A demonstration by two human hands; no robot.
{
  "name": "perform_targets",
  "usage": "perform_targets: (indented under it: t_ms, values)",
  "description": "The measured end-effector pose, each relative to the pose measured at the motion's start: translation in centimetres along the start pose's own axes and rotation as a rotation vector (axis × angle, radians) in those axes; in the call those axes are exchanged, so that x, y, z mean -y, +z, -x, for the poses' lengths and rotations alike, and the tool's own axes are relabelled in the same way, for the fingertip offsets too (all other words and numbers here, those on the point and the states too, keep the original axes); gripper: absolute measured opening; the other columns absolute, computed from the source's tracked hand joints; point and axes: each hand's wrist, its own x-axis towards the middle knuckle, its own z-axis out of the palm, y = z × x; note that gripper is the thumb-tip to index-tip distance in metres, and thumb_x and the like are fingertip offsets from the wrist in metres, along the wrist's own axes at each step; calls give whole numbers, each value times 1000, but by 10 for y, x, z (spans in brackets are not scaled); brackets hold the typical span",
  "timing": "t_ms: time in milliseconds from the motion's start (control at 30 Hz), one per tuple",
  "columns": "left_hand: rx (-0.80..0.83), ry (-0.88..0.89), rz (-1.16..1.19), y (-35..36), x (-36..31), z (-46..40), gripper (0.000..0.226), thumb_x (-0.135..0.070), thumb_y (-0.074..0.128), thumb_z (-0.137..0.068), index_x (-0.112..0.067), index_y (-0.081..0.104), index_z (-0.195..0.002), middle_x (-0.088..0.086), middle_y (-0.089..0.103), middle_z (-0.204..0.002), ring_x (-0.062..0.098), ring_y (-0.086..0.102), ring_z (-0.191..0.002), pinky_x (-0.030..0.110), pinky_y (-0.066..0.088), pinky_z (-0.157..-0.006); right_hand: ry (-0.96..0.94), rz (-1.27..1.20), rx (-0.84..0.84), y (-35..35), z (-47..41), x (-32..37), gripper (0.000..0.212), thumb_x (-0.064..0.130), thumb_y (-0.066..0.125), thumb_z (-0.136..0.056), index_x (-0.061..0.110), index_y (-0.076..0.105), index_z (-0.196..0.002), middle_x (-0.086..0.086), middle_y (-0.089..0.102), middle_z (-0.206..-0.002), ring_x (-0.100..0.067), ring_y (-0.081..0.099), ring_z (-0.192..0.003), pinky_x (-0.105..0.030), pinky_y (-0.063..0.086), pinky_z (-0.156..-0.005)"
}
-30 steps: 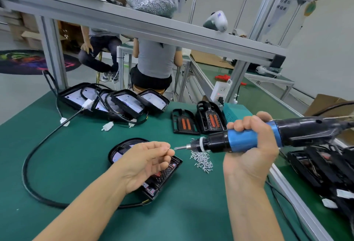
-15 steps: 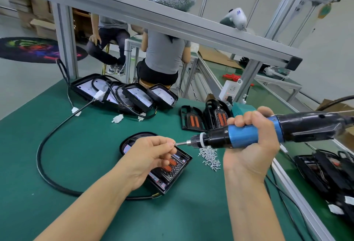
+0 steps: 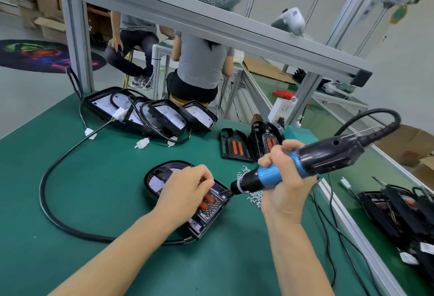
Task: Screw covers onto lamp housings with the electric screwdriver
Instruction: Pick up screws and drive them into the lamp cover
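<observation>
The fingers of the right hand are curled tightly round the blue barrel of the electric screwdriver, and its bit touches the 3 o'clock edge of the lamp housing; the bit tip itself is too small to make out. The left hand rests on the ribbed black cover, fingertips bent and pinched together near the bit; if they hold a screw, I cannot tell. The housing lies at the middle of the green table, half hidden under this hand. A pile of small shiny screws lies at 3 o'clock of it, partly behind the tool. A thick black cable curves at 9 o'clock. Compared with half a second ago, the screwdriver has tilted down from level onto the cover.
</observation>
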Motion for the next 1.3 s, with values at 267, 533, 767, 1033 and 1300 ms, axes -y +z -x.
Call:
perform_targets:
  t_ms: [267,533,767,1033,1300]
  values:
    - [18,13,-90,1,3,-2,21,-20,53,-93,-28,52,-74,-2,65,-78,11,65,-62,39,52,-76,-8,80,21,0,0,-7,28,2,60,-71,27,63,-60,9,56,-59,-15,53,-51,-28,47,-57]
    - [31,22,-124,4,3,-4,18,-20,53,-93,-25,54,-76,-1,65,-80,18,62,-80,44,51,-77,-20,122,31,-2,-1,-8,28,0,60,-70,27,62,-63,6,54,-58,-22,50,-56,-30,46,-58]
    - [31,23,-183,3,7,-6,20,-20,54,-92,-27,54,-74,-4,64,-77,8,62,-70,37,50,-77,-40,37,-98,-9,-3,-2,24,0,60,-71,16,56,-88,4,55,-58,-19,52,-52,-28,47,-60]
    - [30,187,-279,29,-20,-27,10,-21,56,-90,-23,62,-82,-12,58,-78,13,50,-82,32,41,-77,-121,6,-193,-31,-10,19,23,-1,60,-72,14,54,-89,5,54,-59,-16,52,-51,-27,48,-60]
    - [234,131,-767,88,-49,-67,27,3,48,-84,-12,40,-63,4,43,-61,26,37,-54,32,35,-67,-149,42,-292,-58,-8,25,24,-2,60,-71,13,56,-89,1,54,-58,-17,52,-51,-29,49,-60]
